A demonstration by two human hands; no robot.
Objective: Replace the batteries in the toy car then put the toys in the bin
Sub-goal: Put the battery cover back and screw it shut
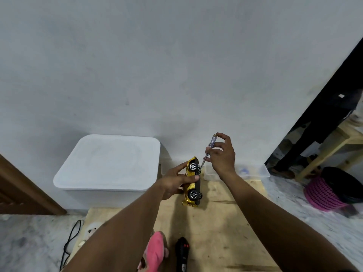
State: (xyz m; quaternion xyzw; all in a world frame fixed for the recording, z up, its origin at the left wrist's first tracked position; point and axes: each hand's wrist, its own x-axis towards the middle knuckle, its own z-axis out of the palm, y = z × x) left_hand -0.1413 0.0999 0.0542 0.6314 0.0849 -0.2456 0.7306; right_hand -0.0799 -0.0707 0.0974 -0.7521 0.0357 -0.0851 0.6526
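A gold toy car (192, 183) stands on its side on the wooden table (222, 228), its two wheels and dark underside facing right. My left hand (177, 181) grips its body from the left. My right hand (222, 154) pinches a clear-handled screwdriver (209, 148), whose thin shaft slants down to the car's underside near the upper wheel. A large white bin (110, 163) with its lid on sits to the left, beside the table.
A pink plush toy (155, 250) and a black toy car (182, 252) lie at the table's near edge. A clear plastic tray (253, 170) sits at the far edge by the wall. A pink basket (322, 195) and a black cable (70, 240) are on the floor.
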